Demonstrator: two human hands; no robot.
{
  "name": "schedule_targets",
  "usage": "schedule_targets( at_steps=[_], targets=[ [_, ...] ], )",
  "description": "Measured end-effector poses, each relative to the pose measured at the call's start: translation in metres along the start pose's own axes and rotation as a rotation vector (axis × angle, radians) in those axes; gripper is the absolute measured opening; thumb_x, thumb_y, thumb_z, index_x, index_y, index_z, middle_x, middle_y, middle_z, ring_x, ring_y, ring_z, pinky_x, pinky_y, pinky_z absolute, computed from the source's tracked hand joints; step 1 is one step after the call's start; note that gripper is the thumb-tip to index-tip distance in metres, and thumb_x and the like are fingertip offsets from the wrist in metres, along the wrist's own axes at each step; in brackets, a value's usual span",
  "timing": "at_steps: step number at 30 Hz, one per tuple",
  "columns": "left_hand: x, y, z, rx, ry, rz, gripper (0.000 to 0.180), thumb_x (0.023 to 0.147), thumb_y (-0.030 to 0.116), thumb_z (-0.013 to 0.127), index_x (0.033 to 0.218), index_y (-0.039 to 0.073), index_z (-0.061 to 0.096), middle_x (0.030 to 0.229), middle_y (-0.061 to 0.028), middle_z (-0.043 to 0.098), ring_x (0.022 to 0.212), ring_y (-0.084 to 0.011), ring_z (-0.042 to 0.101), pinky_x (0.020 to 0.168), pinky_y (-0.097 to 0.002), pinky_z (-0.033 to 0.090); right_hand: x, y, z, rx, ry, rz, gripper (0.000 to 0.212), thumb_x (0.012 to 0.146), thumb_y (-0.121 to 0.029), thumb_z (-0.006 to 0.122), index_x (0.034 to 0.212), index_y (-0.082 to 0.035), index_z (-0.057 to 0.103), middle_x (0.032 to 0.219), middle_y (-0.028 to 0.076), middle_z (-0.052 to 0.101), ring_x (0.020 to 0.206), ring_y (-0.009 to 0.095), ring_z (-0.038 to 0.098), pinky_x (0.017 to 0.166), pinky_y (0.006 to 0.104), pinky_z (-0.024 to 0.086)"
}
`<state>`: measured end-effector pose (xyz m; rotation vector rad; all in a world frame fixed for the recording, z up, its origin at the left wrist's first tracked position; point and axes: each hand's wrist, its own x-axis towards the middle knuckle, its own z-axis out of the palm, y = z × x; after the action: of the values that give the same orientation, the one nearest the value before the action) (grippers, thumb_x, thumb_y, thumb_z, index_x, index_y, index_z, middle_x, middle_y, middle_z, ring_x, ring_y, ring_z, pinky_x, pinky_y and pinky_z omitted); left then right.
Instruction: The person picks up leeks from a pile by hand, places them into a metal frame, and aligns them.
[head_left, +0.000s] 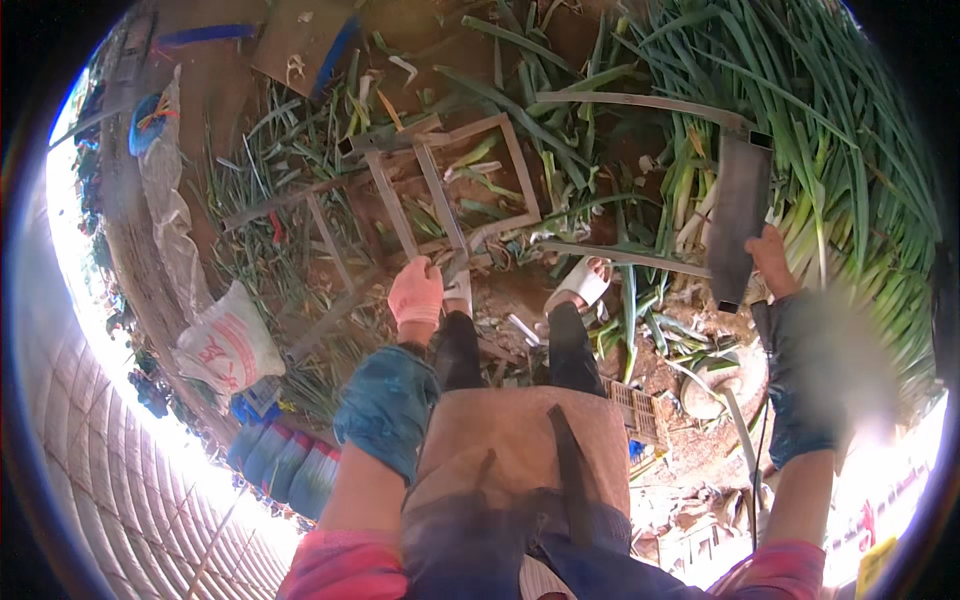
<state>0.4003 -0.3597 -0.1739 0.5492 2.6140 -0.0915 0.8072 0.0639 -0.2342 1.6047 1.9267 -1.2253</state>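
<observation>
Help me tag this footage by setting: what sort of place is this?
Probably a vegetable farm's greenhouse or shed: a big heap of leeks or green onions on the right, loose green leaves strewn about, and pale ribbed sheeting along the left.

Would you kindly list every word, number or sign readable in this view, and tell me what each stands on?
White sack at the left: large red printed characters, which I am not copying out.
Yellow item at the lower right edge: too blurred to tell whether it bears any marks.
</observation>
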Motion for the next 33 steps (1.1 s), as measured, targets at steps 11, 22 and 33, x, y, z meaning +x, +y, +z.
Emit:
schedule_targets(
  at_steps=[11,22,33],
  targets=[
    [-0.002,0.008,-0.010,-0.032,-0.088,-0.063,0.027,0.080,0.035,0.054,0.095,0.014,0.064,0.094,-0.0131,0.064,0.092,-0.0338,0.060,0.078,-0.0431,0.047,-0.053,-0.052,0.074,0.291,0.002,0.102,0.021,0.071,-0.016,0.058,0.084,-0.002,0.048,0.073,0.007,0.048,0.057,0.021,0.052,0.043,0.0352,0.045],
    [0.000,0.006,-0.009,-0.045,-0.093,-0.017,0.030,0.081,0.035,0.058,0.100,0.013,0.064,0.095,-0.0122,0.066,0.091,-0.0343,0.061,0.078,-0.0421,0.048,-0.075,-0.046,0.083,0.246,0.104,0.092,0.031,0.069,-0.014,0.057,0.090,0.009,0.054,0.074,0.019,0.059,0.063,0.028,0.061,0.047,0.0382,0.048],
    [-0.002,0.008,-0.006,-0.099,-0.041,0.012,0.028,0.078,0.034,0.061,0.095,0.012,0.065,0.090,-0.0138,0.066,0.088,-0.0340,0.061,0.075,-0.0403,0.049,-0.038,-0.075,0.078,0.138,-0.020,-0.003,0.022,0.072,-0.015,0.055,0.080,0.005,0.048,0.069,0.015,0.051,0.059,0.027,0.055,0.047,0.0377,0.044]
  ],
)
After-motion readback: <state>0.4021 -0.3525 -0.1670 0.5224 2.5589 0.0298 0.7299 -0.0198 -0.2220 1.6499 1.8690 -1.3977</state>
